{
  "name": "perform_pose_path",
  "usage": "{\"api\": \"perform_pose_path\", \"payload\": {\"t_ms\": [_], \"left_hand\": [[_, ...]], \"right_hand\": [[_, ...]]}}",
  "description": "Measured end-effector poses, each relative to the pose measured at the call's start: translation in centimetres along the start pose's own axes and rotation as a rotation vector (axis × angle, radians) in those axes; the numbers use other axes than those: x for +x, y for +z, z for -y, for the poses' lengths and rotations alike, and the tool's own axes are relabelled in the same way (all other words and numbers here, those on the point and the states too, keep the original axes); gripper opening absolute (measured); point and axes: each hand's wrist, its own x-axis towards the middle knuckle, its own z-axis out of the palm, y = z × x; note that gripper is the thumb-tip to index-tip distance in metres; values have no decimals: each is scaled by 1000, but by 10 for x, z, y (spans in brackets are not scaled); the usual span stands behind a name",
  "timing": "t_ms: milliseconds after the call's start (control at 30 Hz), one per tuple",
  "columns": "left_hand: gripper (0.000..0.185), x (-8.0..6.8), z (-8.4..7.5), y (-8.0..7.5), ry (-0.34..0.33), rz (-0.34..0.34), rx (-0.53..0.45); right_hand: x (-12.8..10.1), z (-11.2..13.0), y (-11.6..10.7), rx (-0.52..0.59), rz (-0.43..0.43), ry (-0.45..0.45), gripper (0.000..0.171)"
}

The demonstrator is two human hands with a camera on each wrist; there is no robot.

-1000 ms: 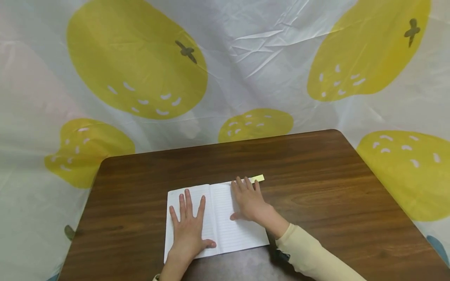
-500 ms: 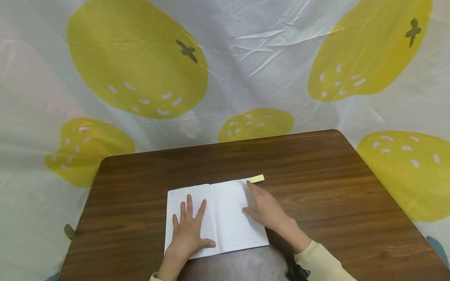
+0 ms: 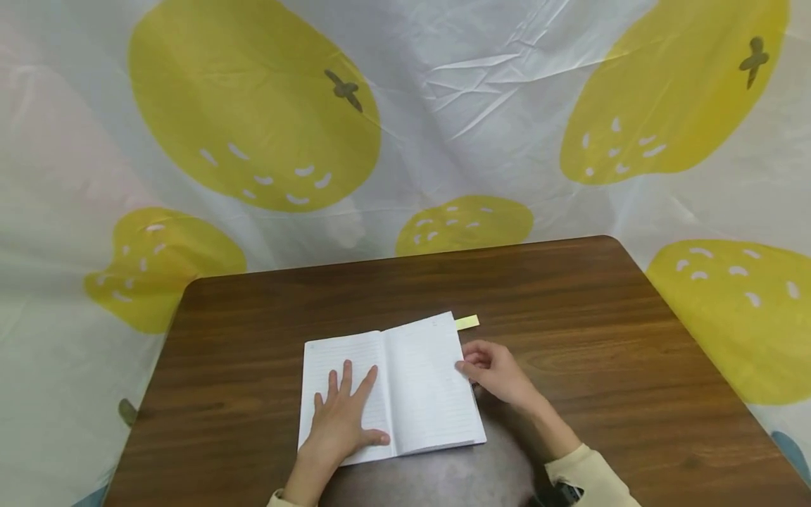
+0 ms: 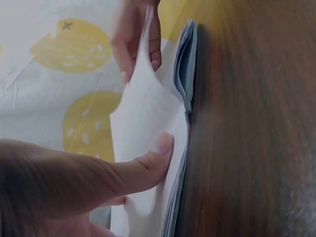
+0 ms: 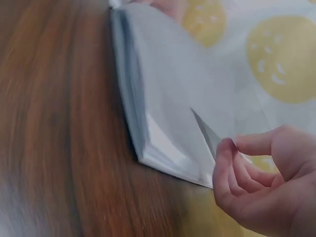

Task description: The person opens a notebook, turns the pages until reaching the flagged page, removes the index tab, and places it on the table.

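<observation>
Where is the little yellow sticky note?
In the head view, the yellow sticky note lies on the table, poking out beside the open notebook's far right corner, just beyond the right hand.

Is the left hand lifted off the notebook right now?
No, the left hand lies flat with spread fingers on the left page of the open notebook, pressing it to the table.

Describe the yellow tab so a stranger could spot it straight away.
Start at the brown table and find the open notebook near its front edge. The yellow tab pokes out past the notebook's far right corner, just beyond the right hand. It is the only small yellow strip among the white pages.
</observation>
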Motion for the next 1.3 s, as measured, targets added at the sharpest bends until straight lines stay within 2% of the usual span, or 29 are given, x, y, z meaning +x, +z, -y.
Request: {"api": "perform_pose_path", "payload": {"t_ms": [167, 233, 367, 633, 767, 900, 1000, 1100, 1300], "left_hand": [[112, 0, 0, 0, -3, 6, -8], [112, 0, 0, 0, -3, 8, -14], [113, 0, 0, 0, 4, 6, -19], [108, 1, 5, 1, 34, 6, -33], [91, 2, 6, -1, 64, 7, -53], [73, 4, 6, -4, 70, -33, -90], [80, 6, 5, -5, 42, -59, -158], [90, 7, 4, -4, 3, -59, -212], [104, 4, 0, -4, -30, -29, -229]], "right_hand": [[-2, -2, -8, 249, 100, 153, 36], [0, -3, -10, 331, 108, 184, 35], [4, -8, -11, 413, 103, 208, 32], [7, -6, 5, 313, 52, 232, 30], [10, 0, 12, 322, 66, 212, 32], [13, 5, 18, 338, 101, 179, 30], [15, 7, 25, 341, 131, 153, 29], [17, 9, 33, 339, 156, 134, 28], [18, 14, 50, 366, 224, 115, 25]]}}
